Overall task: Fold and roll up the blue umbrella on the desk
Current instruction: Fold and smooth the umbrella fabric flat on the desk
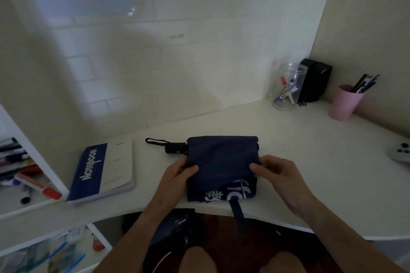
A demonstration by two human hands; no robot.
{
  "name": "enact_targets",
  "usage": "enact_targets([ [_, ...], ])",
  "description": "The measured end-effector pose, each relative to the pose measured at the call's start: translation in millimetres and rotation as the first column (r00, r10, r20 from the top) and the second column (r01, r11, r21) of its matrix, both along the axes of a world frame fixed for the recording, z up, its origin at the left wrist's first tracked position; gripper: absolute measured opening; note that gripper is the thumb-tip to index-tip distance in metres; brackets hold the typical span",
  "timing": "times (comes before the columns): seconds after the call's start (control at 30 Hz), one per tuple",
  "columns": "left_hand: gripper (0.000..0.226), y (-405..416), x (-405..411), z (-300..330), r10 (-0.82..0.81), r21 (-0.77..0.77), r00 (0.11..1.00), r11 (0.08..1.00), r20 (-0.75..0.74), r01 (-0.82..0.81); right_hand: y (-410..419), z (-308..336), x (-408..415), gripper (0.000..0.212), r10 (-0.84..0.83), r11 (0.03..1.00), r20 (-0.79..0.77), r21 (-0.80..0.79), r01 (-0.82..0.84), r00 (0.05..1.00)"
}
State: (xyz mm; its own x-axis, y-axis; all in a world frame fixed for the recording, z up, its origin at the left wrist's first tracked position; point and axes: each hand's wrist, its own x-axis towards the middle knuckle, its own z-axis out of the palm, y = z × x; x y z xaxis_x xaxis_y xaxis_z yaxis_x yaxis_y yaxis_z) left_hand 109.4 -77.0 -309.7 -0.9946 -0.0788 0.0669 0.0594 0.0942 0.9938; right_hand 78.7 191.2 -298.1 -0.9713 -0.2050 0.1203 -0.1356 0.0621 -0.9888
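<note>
umbrella (221,162) lying mid-bench, handle (175,148) pointing left | left hand (177,173) and right hand (275,170) fingers pinching the canopy's side edges | imo keeping the fabric taut, rolling evenly toward the dangling strap (238,215)

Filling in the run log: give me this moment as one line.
step: folding | umbrella: flat on desk | left hand: gripping cloth | right hand: gripping cloth | strap: hanging loose

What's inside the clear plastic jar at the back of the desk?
The clear plastic jar holds a few marker pens, with red and blue caps showing, leaning loosely. Their labels are too blurred to read.
</note>
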Motion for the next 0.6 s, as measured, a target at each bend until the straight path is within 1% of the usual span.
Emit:
enact_targets([
  [0.07,0.021,-3,-2,-3,-0.004,0.026,0.999,1.000,0.034,0.003,3,-2,4,0.014,0.090,0.996,0.029,0.022,-0.091,0.996],
  [0.1,0.027,-3,-3,-1,-0.008,0.033,0.999,0.999,0.049,0.006,4,-3,7,0.015,0.141,0.988,0.054,0.051,-0.144,0.989],
  [0.13,0.032,-1,-3,1,-0.014,0.046,0.998,0.999,0.067,0.011,5,-4,8,0.017,0.166,0.982,0.074,0.077,-0.172,0.983],
  [0.2,0.027,4,-1,6,-0.021,0.053,0.996,0.998,0.085,0.017,2,1,9,0.022,0.179,0.978,0.097,0.094,-0.188,0.979],
  [0.27,0.026,9,-1,9,0.016,-0.019,0.994,1.000,0.106,-0.014,-5,7,11,0.023,0.140,0.988,0.133,0.050,-0.147,0.981],
  [0.33,0.032,8,-6,5,0.087,-0.121,0.990,0.990,0.108,-0.074,-10,7,11,0.039,0.013,0.997,0.102,0.080,-0.021,0.995],
  [0.37,0.034,7,-8,3,0.095,-0.150,0.988,0.986,0.119,-0.077,-11,5,11,0.040,-0.048,0.994,0.080,0.100,0.040,0.996],
  [0.4,0.032,5,-8,2,0.080,-0.153,0.988,0.986,0.135,-0.060,-11,4,12,0.037,-0.088,0.992,0.070,0.093,0.081,0.994],
  [0.47,0.027,1,-5,1,0.012,-0.154,0.987,0.988,0.160,0.013,-11,2,17,0.023,-0.096,0.995,0.097,0.030,0.093,0.991],
  [0.53,0.033,-1,-1,3,-0.008,-0.170,0.986,0.985,0.164,0.036,-10,-4,22,0.019,-0.095,0.995,0.132,-0.004,0.097,0.987],
  [0.6,0.045,1,-3,-1,0.033,-0.148,0.987,0.989,0.159,-0.009,-9,-7,26,0.019,-0.112,0.993,0.159,-0.007,0.115,0.981],
])
